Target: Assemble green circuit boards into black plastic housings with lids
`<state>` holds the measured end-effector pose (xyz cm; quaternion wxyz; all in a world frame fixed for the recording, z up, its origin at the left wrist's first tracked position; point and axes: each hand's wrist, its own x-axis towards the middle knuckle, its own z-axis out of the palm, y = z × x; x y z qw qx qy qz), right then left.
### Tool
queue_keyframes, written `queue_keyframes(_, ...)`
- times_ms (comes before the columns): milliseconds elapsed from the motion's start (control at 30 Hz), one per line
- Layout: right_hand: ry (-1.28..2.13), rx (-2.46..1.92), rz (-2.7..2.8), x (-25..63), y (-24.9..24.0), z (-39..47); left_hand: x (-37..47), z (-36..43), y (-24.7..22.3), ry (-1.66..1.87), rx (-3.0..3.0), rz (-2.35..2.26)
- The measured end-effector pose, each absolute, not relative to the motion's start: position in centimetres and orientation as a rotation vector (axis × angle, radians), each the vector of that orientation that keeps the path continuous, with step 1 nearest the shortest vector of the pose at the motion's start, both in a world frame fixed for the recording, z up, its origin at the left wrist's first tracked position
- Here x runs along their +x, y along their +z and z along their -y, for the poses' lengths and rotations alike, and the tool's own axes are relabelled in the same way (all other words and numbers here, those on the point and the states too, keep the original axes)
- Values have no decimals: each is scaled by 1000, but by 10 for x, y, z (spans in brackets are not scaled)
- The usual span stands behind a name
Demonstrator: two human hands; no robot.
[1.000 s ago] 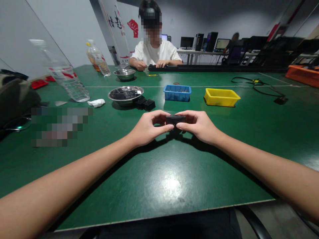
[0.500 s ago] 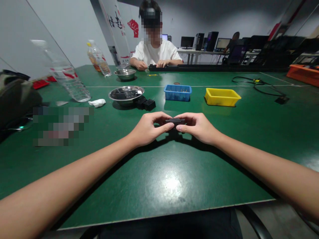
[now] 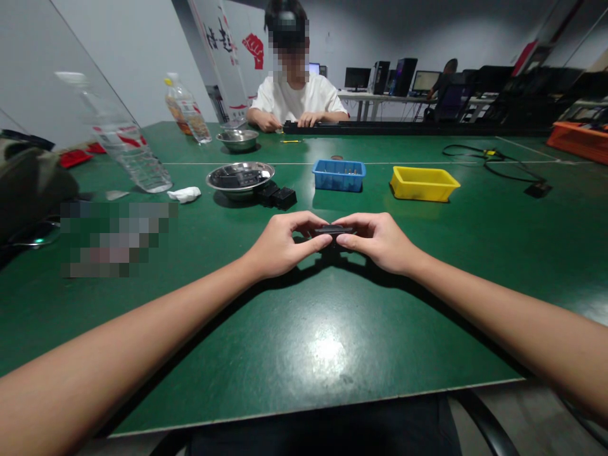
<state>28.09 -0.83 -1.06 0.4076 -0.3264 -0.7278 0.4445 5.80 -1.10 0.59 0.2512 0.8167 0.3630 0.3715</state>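
Between my two hands is a small flat black part (image 3: 334, 230), held just above the green table (image 3: 304, 329). My left hand (image 3: 289, 244) pinches its left end with thumb and fingers. From the other side my right hand (image 3: 377, 240) grips the right end in the same way. Fingers cover much of the part, so its exact kind does not show. Beyond my left hand, black square blocks (image 3: 284, 198) lie against a steel bowl (image 3: 240, 179) holding dark pieces. Past my hands stands a blue bin (image 3: 339, 176) with small metal pieces inside.
A yellow bin (image 3: 424, 183) is at the right, with a black cable (image 3: 494, 166) beyond it. Water bottles (image 3: 126, 142) and a crumpled tissue (image 3: 185, 194) are on the left. Across the table a person in a white shirt (image 3: 297, 101) handles something beside a long black bar (image 3: 403, 128).
Both hands keep their grip on the black part, which has tilted very slightly. The whole view has shifted a little upward.
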Motion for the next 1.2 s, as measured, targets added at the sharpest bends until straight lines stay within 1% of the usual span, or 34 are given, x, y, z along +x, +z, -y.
queue_keyframes(133, 1034, -846, 1892, 281, -9, 9, 57, 10, 5, 1001, 2264, -999)
queue_keyframes(333, 715, -885, 2074, 285, -10, 5, 53, 4, 1, 934, 2517, -973)
queue_keyframes(400, 654, -876, 2118, 287, -11, 4, 52, 3, 0, 915, 2575, -958)
queue_keyframes(600, 626, -878, 2125, 287, -11, 3, 50, 1, -1, 921, 2623, -974)
queue_keyframes(1000, 484, -864, 2156, 288, -7, 5, 50, 4, 0, 895, 2808, -801)
queue_keyframes(1200, 419, -848, 2161, 288, -5, 5, 49, 4, 0, 951, 2857, -790)
